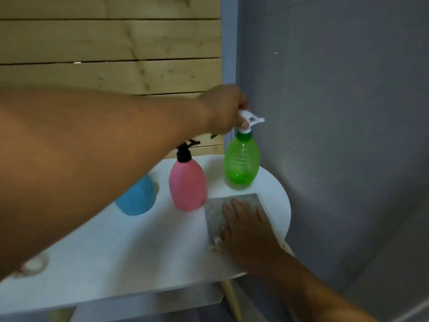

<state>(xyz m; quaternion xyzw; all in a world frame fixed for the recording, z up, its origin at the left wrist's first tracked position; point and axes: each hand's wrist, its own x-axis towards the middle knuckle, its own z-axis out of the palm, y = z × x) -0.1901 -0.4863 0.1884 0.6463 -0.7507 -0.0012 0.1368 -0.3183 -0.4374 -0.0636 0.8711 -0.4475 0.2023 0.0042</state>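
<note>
A white round table (139,252) stands in a corner (pale wooden slat panel (111,43) behind, grey wall (336,112) beside). At its far edge, the left hand (226,110) grips the white trigger of the translucent green plastic spray bottle (241,163). The right hand (246,228) presses flat, fingers straight, on a grey speckled cloth (216,212).

green spray bottle (241,163) upright; grey cloth (214,214) flat

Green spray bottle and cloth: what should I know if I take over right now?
Left hand grips the green spray bottle by its white trigger head, at the back right of the white table.
Right hand presses flat on the grey cloth in front of it.
Pink bottle and blue bottle stand to its left.
No wipe marks show.
Probably left: spray, then wipe.
</note>
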